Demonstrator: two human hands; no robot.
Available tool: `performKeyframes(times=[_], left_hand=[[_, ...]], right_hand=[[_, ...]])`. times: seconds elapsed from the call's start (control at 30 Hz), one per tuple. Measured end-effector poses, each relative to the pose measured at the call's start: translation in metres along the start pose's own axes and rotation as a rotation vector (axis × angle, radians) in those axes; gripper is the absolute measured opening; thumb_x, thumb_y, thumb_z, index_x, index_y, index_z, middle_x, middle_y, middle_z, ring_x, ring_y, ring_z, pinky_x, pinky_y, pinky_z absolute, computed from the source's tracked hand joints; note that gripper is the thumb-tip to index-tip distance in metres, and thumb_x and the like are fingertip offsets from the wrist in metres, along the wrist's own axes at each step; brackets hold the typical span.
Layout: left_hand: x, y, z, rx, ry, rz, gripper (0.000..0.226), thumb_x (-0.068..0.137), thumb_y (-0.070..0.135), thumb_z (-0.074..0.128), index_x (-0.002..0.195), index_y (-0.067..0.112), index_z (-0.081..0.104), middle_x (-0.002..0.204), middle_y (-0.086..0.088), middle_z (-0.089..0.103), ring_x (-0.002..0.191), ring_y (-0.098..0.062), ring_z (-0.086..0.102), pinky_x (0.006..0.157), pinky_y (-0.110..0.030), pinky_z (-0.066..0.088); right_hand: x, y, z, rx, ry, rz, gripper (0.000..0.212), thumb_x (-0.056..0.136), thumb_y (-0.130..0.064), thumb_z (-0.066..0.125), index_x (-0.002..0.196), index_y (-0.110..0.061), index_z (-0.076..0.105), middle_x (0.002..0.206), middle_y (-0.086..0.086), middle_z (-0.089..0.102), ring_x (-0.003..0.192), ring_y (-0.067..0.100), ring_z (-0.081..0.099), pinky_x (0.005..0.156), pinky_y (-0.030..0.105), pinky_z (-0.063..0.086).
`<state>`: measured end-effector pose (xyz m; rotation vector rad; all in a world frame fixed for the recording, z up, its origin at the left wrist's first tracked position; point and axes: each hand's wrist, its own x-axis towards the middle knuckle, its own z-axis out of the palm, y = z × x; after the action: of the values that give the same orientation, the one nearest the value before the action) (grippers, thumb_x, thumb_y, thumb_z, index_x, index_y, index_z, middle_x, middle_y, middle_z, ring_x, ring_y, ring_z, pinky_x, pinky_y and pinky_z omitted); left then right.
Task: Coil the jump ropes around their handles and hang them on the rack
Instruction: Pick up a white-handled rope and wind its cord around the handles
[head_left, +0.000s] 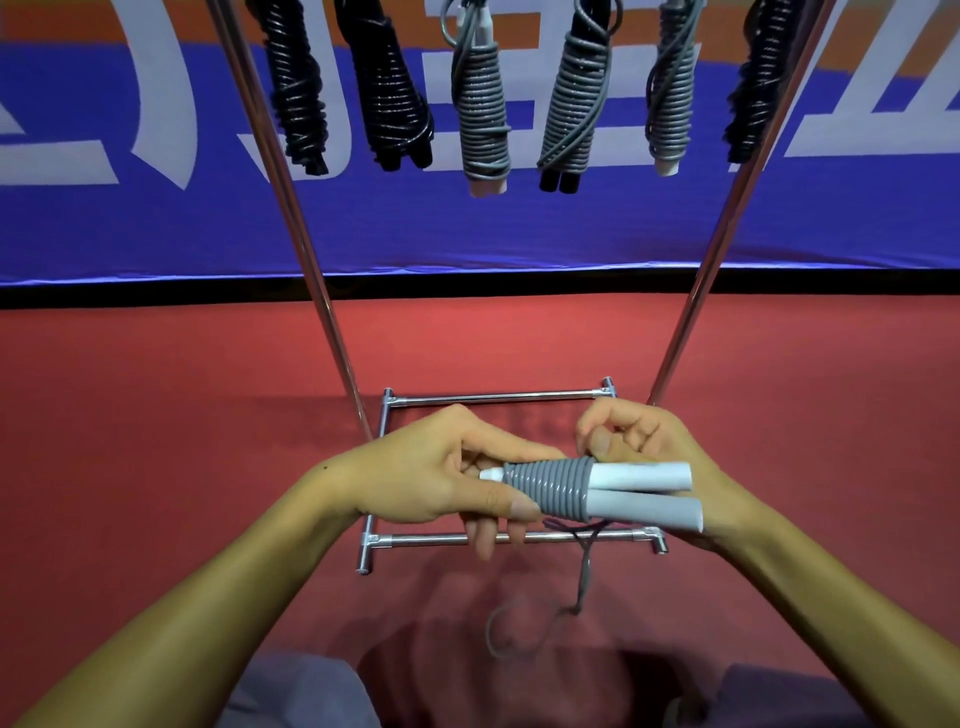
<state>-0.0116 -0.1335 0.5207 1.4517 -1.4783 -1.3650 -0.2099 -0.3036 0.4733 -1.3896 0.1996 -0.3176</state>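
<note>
The two white handles (644, 491) are being gripped together by the left hand (436, 480), so the grey rope (550, 488) can be wound on by the right hand (644, 441), which is pinching it just above them.

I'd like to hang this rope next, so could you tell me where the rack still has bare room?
The row is crowded: six coiled ropes hang close together between the left upright and right upright. The widest gap lies between the grey rope with black handles and the grey rope with a white handle. The bar itself is out of view.
</note>
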Motion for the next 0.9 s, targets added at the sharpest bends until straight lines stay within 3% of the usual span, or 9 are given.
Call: performKeyframes(times=[0.07, 0.13, 0.23, 0.33, 0.5, 0.6, 0.67, 0.77, 0.9], left_hand=[[0.001, -0.002, 0.000, -0.016, 0.038, 0.016, 0.049, 0.100, 0.008, 0.070, 0.147, 0.020, 0.063, 0.088, -0.014, 0.075, 0.068, -0.031, 0.073, 0.072, -0.044, 0.062], [0.001, -0.003, -0.001, -0.031, 0.088, 0.033, 0.049, 0.099, 0.007, 0.071, 0.146, 0.019, 0.063, 0.088, -0.017, 0.075, 0.067, -0.031, 0.073, 0.072, -0.047, 0.063], [0.002, -0.003, -0.003, -0.043, 0.144, 0.060, 0.050, 0.097, 0.005, 0.072, 0.145, 0.016, 0.064, 0.088, -0.023, 0.075, 0.064, -0.029, 0.072, 0.069, -0.045, 0.064], [0.003, -0.004, -0.005, -0.040, 0.162, 0.074, 0.049, 0.097, 0.005, 0.072, 0.144, 0.016, 0.064, 0.088, -0.022, 0.075, 0.063, -0.029, 0.071, 0.068, -0.039, 0.063], [0.006, -0.005, -0.004, -0.020, 0.172, 0.067, 0.049, 0.096, 0.005, 0.073, 0.143, 0.019, 0.066, 0.089, -0.021, 0.076, 0.064, -0.028, 0.070, 0.069, -0.038, 0.063], [0.007, -0.006, -0.002, 0.003, 0.222, 0.077, 0.049, 0.097, 0.006, 0.073, 0.143, 0.020, 0.065, 0.088, -0.021, 0.075, 0.063, -0.026, 0.070, 0.069, -0.037, 0.062], [0.009, -0.006, -0.001, 0.006, 0.268, 0.094, 0.049, 0.097, 0.006, 0.073, 0.143, 0.021, 0.066, 0.087, -0.016, 0.075, 0.063, -0.025, 0.070, 0.067, -0.033, 0.060], [0.013, -0.007, 0.002, -0.008, 0.353, 0.110, 0.049, 0.097, 0.003, 0.073, 0.141, 0.022, 0.067, 0.085, -0.013, 0.074, 0.063, -0.024, 0.070, 0.066, -0.032, 0.059], [0.016, -0.011, 0.006, 0.015, 0.437, 0.094, 0.047, 0.097, 0.007, 0.074, 0.136, 0.034, 0.068, 0.084, -0.014, 0.076, 0.061, -0.029, 0.073, 0.067, -0.033, 0.060]], right_hand=[[-0.001, -0.002, -0.001, -0.071, 0.011, -0.049, 0.017, 0.092, 0.018, 0.061, 0.090, 0.004, 0.052, 0.066, -0.007, 0.054, 0.051, 0.003, 0.048, 0.048, 0.016, 0.042], [-0.002, -0.005, -0.001, -0.154, 0.063, -0.086, 0.022, 0.086, 0.030, 0.057, 0.091, 0.009, 0.056, 0.069, -0.008, 0.064, 0.050, 0.009, 0.054, 0.045, 0.022, 0.045], [-0.002, -0.010, 0.000, -0.150, 0.117, -0.119, 0.023, 0.083, 0.029, 0.061, 0.098, 0.011, 0.065, 0.090, 0.008, 0.077, 0.050, 0.023, 0.062, 0.048, 0.028, 0.051], [-0.004, -0.011, -0.001, -0.181, 0.099, -0.154, 0.026, 0.082, 0.010, 0.072, 0.106, 0.000, 0.073, 0.096, 0.014, 0.077, 0.066, 0.035, 0.072, 0.061, 0.033, 0.059], [-0.005, -0.005, -0.003, -0.444, 0.187, -0.253, 0.029, 0.078, -0.006, 0.071, 0.106, -0.011, 0.077, 0.105, 0.001, 0.080, 0.097, 0.018, 0.077, 0.080, 0.027, 0.058], [-0.004, -0.003, -0.002, -0.513, 0.234, -0.271, 0.045, 0.081, 0.018, 0.060, 0.106, -0.014, 0.078, 0.106, -0.002, 0.079, 0.101, 0.018, 0.075, 0.083, 0.030, 0.058], [-0.003, 0.000, 0.001, -0.530, 0.266, -0.253, 0.047, 0.086, 0.025, 0.055, 0.106, -0.012, 0.076, 0.103, -0.003, 0.078, 0.096, 0.018, 0.075, 0.081, 0.029, 0.057], [0.000, 0.003, 0.011, -0.379, 0.300, -0.163, 0.022, 0.100, 0.010, 0.054, 0.097, -0.003, 0.070, 0.075, 0.007, 0.071, 0.065, 0.024, 0.068, 0.063, 0.039, 0.056], [0.004, 0.008, 0.019, -0.286, 0.428, -0.108, 0.028, 0.101, 0.009, 0.050, 0.074, 0.002, 0.056, 0.055, 0.004, 0.048, 0.050, 0.012, 0.040, 0.051, 0.022, 0.035]])
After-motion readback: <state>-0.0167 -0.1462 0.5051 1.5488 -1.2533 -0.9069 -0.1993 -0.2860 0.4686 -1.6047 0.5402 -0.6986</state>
